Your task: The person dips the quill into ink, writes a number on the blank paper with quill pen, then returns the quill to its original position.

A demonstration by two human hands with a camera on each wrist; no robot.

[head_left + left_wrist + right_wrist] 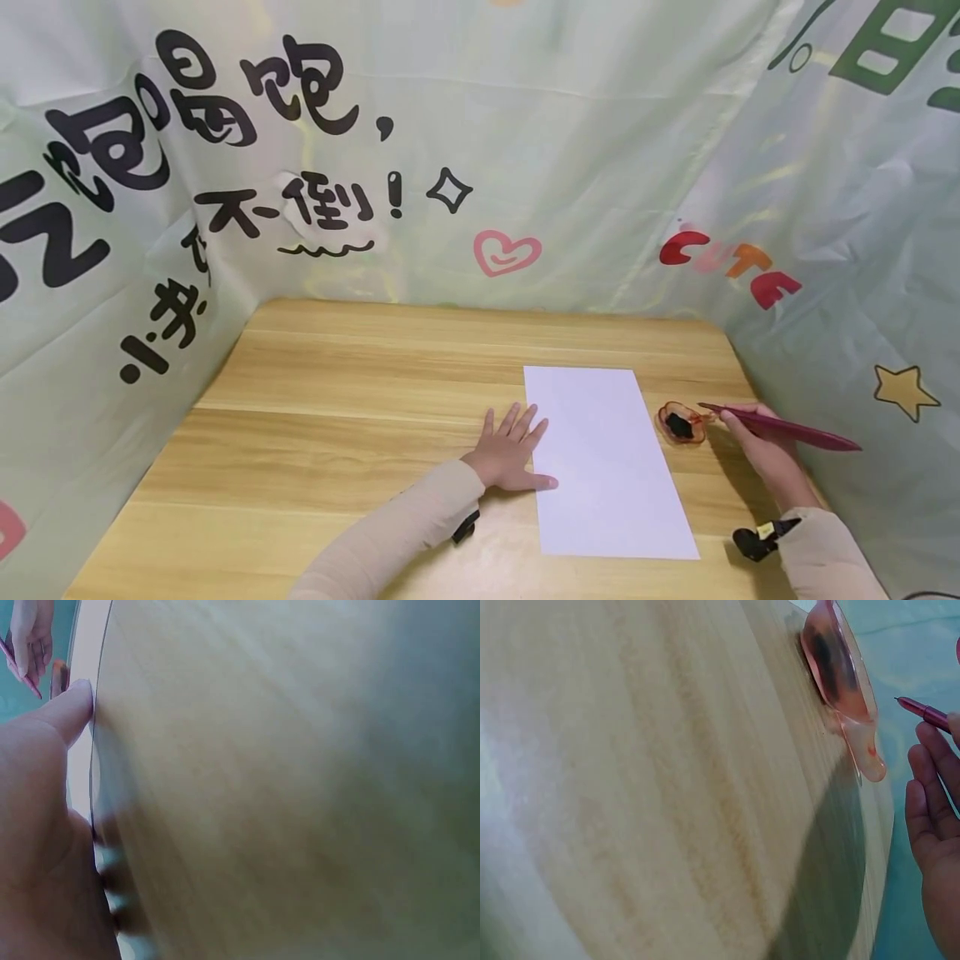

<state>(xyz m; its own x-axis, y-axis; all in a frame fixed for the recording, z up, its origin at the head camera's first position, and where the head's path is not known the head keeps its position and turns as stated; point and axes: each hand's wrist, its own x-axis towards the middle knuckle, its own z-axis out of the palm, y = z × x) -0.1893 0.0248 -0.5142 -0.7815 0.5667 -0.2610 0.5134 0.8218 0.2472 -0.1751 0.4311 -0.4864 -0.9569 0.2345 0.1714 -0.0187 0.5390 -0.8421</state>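
A white sheet of paper [607, 475] lies on the wooden table. My left hand [512, 454] rests at its left edge with the fingers spread, the thumb and fingertips reaching onto the sheet. On the right side, my right hand [771, 457] holds a slim maroon pen [813, 436] between thumb and fingers, raised above the tabletop. In the right wrist view the fine dark pen tip [901, 700] points toward a small translucent orange dish [864, 686] with a short handle, apart from it. Something black [679, 425] lies in that dish.
Printed cloth [585, 167] hangs along the back and both sides of the wooden table [337, 417]. A small black device [753, 543] sits at my right wrist, and another [466, 527] at my left.
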